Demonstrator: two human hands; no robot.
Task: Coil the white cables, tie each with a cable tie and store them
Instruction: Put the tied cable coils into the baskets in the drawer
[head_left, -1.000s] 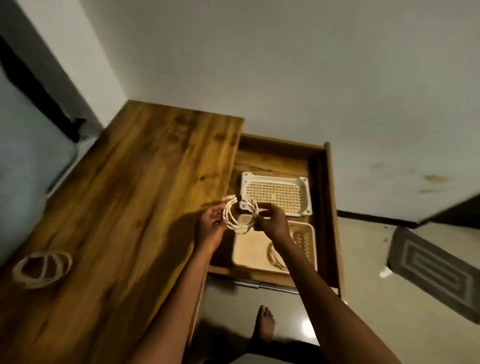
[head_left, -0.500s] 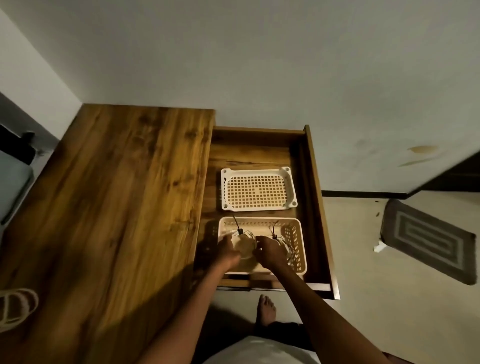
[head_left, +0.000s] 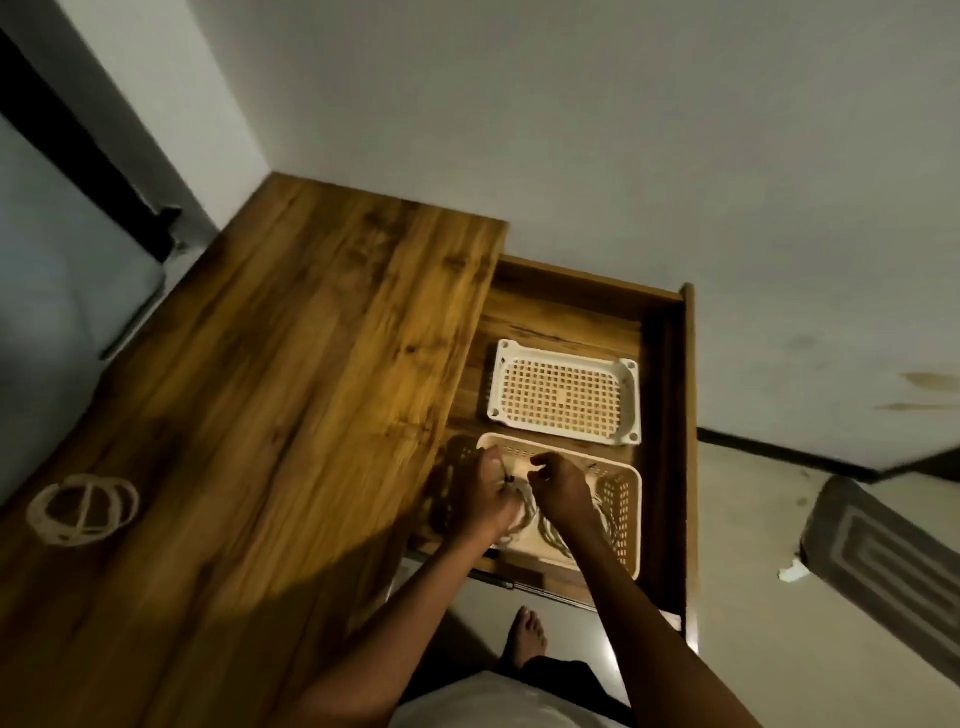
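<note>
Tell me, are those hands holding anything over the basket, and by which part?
The left hand grips a coiled white cable at its tied bunch, over the near basket. The right hand looks curled beside it, but its hold cannot be told.

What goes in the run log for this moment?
phase: storing | left hand: holds coil | right hand: over basket | table: another coil

you look down at a wooden table (head_left: 249, 415) with an open drawer (head_left: 670, 415) on its right. low in the middle of the frame, both your hands are over the near basket (head_left: 626, 499) in the drawer. your left hand (head_left: 480, 501) grips a white coiled cable (head_left: 524, 512). your right hand (head_left: 563, 491) is just beside it, fingers curled. a second basket (head_left: 566, 397) sits behind. another coil (head_left: 83, 509) lies on the table at lower left.
</note>
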